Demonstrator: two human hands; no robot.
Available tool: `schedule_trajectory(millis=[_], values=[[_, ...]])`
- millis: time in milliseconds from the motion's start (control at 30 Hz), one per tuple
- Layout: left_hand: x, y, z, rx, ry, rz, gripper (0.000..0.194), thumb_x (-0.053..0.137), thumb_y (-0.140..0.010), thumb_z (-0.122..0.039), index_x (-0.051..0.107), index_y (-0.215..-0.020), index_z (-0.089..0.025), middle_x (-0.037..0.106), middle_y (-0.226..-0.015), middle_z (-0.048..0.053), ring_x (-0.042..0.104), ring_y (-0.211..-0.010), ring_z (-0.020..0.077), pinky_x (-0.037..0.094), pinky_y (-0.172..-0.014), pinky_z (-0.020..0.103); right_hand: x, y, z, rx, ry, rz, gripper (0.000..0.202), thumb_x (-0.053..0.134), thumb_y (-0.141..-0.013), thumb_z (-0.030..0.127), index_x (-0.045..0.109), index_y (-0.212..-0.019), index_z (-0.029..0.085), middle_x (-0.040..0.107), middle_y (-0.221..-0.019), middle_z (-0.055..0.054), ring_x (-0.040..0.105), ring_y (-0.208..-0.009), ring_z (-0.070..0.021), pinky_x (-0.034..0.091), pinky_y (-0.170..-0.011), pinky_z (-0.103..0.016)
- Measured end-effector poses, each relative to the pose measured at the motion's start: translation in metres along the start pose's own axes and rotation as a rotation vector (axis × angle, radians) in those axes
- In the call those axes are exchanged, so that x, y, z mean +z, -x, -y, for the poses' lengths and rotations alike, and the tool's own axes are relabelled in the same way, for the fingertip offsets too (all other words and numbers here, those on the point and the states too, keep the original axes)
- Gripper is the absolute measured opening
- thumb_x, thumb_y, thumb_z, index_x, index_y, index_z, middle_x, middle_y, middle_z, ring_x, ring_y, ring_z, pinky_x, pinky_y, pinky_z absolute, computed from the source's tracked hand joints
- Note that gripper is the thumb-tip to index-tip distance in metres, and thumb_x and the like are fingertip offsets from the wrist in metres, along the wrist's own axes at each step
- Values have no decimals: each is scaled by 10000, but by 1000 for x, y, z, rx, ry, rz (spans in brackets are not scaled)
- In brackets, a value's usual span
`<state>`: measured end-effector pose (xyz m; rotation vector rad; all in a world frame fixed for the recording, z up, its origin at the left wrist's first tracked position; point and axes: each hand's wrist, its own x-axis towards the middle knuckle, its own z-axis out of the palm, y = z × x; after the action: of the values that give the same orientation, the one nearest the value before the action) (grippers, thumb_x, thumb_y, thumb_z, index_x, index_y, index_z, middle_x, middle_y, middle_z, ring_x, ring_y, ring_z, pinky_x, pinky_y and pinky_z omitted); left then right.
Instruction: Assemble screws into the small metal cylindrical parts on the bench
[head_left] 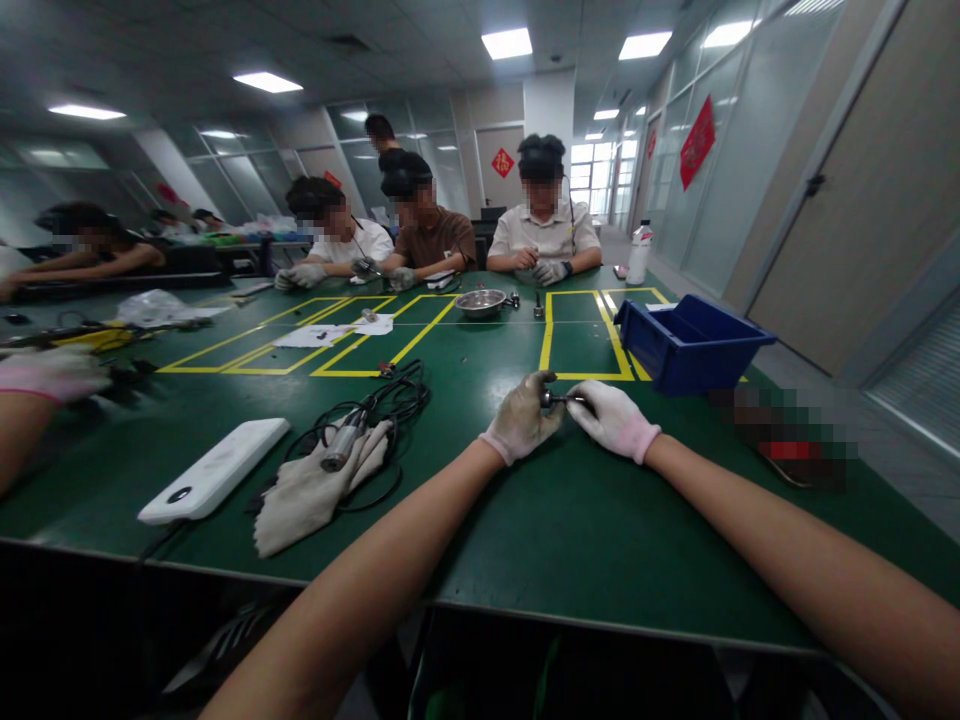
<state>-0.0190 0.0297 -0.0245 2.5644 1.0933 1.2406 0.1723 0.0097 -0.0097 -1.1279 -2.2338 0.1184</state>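
Note:
My left hand point(520, 420), in a soiled work glove, is closed on a small dark metal part with a thin shaft point(553, 399). From the other side, my right hand point(616, 418) pinches the shaft end of the same piece. Its white glove has a pink cuff. Both hands are close together just above the green table point(517, 540). The gloved fingers hide much of the part, so its exact kind cannot be made out.
A blue bin point(697, 345) stands beyond my right hand. To the left lie a white power bank point(217, 470), a cloth glove point(307, 495), a metal cylindrical tool point(343, 445) and black cables point(401, 400). A steel bowl point(481, 303) sits farther back. Co-workers sit around the table.

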Motion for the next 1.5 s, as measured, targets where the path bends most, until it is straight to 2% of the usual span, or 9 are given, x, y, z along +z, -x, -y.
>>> schedule_trajectory(millis=[333, 700, 1067, 1500], values=[[1, -1, 1, 15, -13, -26, 458, 587, -783, -257, 428, -1197, -140, 573, -900, 56, 587, -770, 151, 507, -742, 320, -1, 0, 0, -5, -15, 20, 202, 427, -900, 299, 560, -967, 162, 595, -889, -69, 556, -790, -166, 416, -708, -276], [-2, 0, 0, 66, -7, 11, 418, 572, -796, -240, 426, -1175, -141, 563, -943, 77, 583, -787, 157, 507, -759, 343, -8, -1, 3, -6, -13, 105, 205, 399, -908, 302, 487, -778, 171, 531, -726, -18, 470, -637, -117, 332, -592, -238], [-1, 1, 3, 103, -56, 24, 420, 547, -810, -240, 395, -1187, -137, 554, -992, 98, 585, -813, 175, 502, -778, 378, -3, -1, -1, -1, 36, 119, 238, 389, -915, 332, 444, -741, 179, 488, -680, -1, 423, -594, -104, 285, -565, -235], [-4, -1, 0, 105, -82, 37, 413, 550, -806, -246, 409, -1180, -141, 558, -951, 85, 589, -796, 174, 497, -776, 369, 0, 0, -4, 39, 93, 140, 246, 381, -914, 365, 470, -781, 178, 516, -722, -21, 458, -625, -119, 305, -584, -245]])
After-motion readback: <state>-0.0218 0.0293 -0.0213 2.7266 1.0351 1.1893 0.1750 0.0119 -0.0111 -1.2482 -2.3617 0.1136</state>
